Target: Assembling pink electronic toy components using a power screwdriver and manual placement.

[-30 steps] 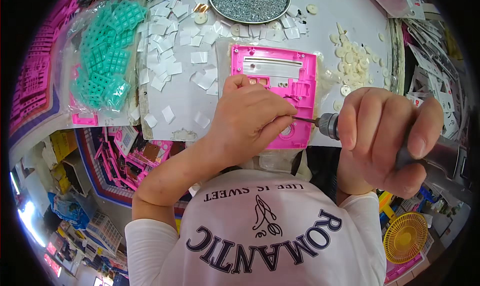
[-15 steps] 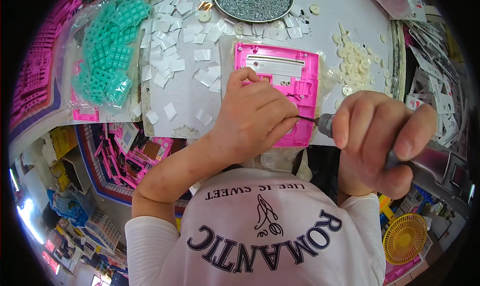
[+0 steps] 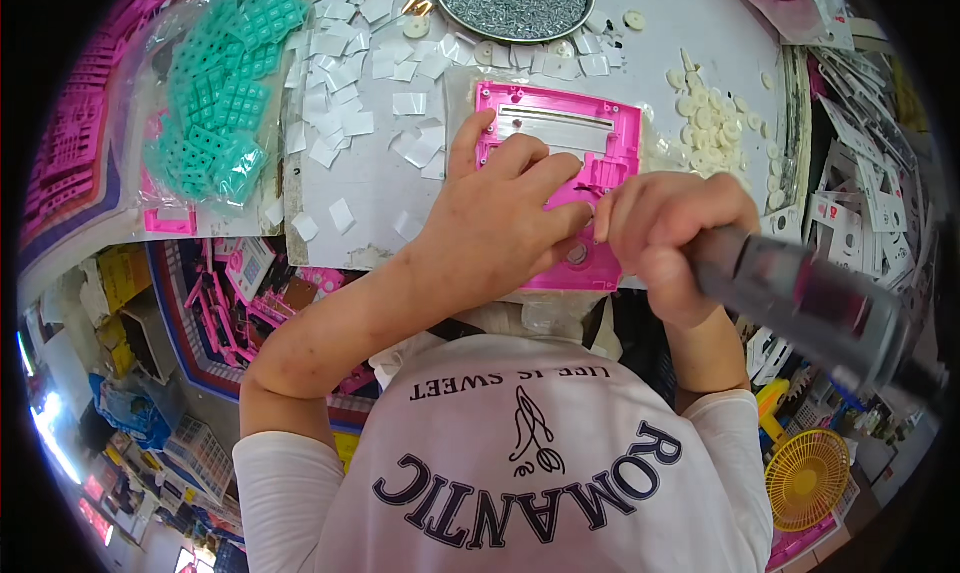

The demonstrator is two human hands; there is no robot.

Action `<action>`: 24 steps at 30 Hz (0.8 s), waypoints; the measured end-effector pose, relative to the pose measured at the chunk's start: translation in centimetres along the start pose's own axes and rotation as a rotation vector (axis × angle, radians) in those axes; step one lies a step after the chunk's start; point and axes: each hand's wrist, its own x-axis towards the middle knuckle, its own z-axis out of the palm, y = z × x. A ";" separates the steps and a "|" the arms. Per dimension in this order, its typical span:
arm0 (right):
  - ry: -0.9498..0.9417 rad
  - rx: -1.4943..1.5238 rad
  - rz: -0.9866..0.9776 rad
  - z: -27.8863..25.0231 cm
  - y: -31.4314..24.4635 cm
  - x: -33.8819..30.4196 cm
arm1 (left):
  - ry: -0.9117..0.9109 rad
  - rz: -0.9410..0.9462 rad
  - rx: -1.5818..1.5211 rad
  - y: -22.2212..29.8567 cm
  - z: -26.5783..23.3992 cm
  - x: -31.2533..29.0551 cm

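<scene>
A pink plastic casing (image 3: 600,265) lies on the table in front of me, with a metallic strip across its far part. My left hand (image 3: 498,211) rests over the casing's left half and holds it down, the little finger stretched toward the far left corner and the other fingers bent. Closed around a dark grey electric screwdriver (image 3: 815,291) is my right hand (image 3: 678,231); it is at the casing's right side, close to the left fingertips. My fingers hide the driver's tip, so whether a screw sits there cannot be seen.
A round metal dish (image 3: 515,40) of small screws stands at the far side. White plastic discs (image 3: 712,118) lie to the right, white paper squares (image 3: 345,123) to the left. Beyond those is a bag of teal keypads (image 3: 215,103). Stacked white cards (image 3: 850,213) line the right edge.
My right hand and the screwdriver have moved left, up against the casing and my left fingers. My left hand has shifted slightly, its little finger now stretched out.
</scene>
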 end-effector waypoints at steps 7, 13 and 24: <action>-0.152 -0.047 -0.086 -1.0 1.2 1.0 | -0.005 0.018 0.124 0.0 0.8 -0.4; -0.052 0.036 -0.161 -4.3 -2.4 2.5 | 0.089 -0.054 -0.157 -3.4 -3.2 -2.2; -0.086 -0.010 -0.050 -7.2 -3.3 4.3 | 0.145 -0.632 0.622 -16.7 -13.4 -7.8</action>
